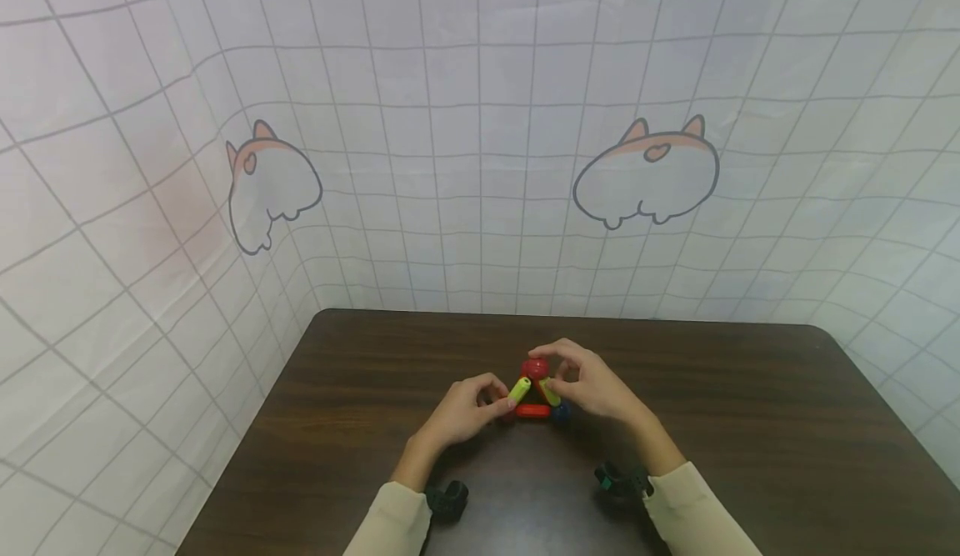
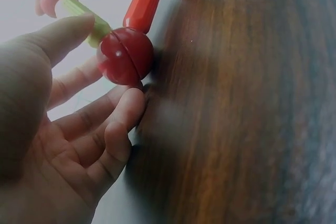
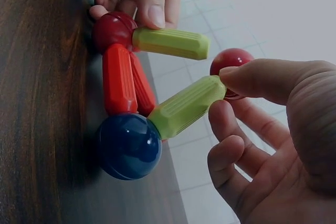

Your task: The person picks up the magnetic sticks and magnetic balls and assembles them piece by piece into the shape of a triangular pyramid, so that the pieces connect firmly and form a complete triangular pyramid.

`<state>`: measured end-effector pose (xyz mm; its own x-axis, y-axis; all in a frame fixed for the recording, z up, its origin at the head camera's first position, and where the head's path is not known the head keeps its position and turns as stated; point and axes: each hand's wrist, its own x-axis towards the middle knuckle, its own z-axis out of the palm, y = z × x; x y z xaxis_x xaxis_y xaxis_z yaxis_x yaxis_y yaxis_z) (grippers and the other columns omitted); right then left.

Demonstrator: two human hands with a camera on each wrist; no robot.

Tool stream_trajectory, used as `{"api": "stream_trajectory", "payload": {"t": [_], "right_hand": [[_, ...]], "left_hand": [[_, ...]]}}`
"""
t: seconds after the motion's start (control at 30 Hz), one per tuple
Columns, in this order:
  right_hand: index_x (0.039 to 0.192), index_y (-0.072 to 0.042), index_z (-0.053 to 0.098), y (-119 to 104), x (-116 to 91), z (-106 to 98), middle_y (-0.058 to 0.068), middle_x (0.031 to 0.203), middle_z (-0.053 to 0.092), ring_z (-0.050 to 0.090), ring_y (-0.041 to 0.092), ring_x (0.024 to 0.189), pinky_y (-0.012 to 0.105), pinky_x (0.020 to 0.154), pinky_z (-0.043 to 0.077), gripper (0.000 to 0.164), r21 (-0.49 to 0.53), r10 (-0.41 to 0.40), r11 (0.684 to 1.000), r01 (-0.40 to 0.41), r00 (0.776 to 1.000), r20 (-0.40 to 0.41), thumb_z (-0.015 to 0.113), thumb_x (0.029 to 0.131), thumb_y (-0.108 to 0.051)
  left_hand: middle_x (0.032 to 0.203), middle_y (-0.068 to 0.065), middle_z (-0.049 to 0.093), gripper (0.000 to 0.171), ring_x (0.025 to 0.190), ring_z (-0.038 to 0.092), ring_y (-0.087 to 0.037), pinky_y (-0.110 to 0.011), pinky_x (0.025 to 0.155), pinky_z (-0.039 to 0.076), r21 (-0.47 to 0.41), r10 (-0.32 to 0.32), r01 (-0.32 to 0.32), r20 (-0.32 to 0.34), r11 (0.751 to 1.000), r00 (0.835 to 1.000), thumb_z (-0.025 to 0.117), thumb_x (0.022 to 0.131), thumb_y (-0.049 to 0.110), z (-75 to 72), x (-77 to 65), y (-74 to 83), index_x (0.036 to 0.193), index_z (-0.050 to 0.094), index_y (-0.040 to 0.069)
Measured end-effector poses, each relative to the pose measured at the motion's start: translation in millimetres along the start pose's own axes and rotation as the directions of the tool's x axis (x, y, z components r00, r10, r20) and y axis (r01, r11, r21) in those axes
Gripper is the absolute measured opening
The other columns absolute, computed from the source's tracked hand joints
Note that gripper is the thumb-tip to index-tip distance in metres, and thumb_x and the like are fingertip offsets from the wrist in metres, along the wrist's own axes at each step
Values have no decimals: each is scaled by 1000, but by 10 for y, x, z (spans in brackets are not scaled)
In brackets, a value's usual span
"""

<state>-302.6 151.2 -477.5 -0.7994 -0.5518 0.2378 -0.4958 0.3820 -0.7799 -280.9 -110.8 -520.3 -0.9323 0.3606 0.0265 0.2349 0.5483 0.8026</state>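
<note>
Several plastic rods and balls form a small triangular frame on the table. My left hand pinches the left yellow-green rod, which rises from a dark red ball. In the right wrist view, that rod's upper end stands slightly apart from the top red ball. My right hand holds this ball between thumb and index finger, the thumb also touching the right yellow-green rod. That rod slants down to a blue ball. A red rod links the lower balls, with another red rod behind.
The dark wooden table extends around both hands. Behind it hangs a white gridded curtain with animal drawings. Dark wrist devices are strapped near both cuffs, the left device and the right device.
</note>
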Motion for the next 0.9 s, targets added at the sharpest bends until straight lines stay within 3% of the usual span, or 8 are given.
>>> {"api": "stream_trajectory", "payload": {"t": [0.4, 0.9], "right_hand": [[135, -15, 64, -17, 1, 20, 5, 127, 64, 61, 18, 81, 30, 71, 51, 44, 21, -10, 1000, 10, 1000, 6, 72, 93, -6], [136, -17, 63, -22, -3, 21, 5, 126, 63, 61, 17, 80, 28, 67, 50, 45, 14, 18, 1000, -19, 1000, 18, 73, 93, -8]], "left_hand": [[85, 8, 68, 21, 66, 57, -7, -25, 58, 47, 12, 12, -11, -19, 1000, 1000, 68, 98, 44, 31, 10, 12, 100, 68, 23], [84, 8, 67, 20, 65, 56, -7, -25, 58, 46, 22, 24, -24, -19, 999, 1000, 68, 98, 42, 29, 7, 16, 100, 68, 22]]}}
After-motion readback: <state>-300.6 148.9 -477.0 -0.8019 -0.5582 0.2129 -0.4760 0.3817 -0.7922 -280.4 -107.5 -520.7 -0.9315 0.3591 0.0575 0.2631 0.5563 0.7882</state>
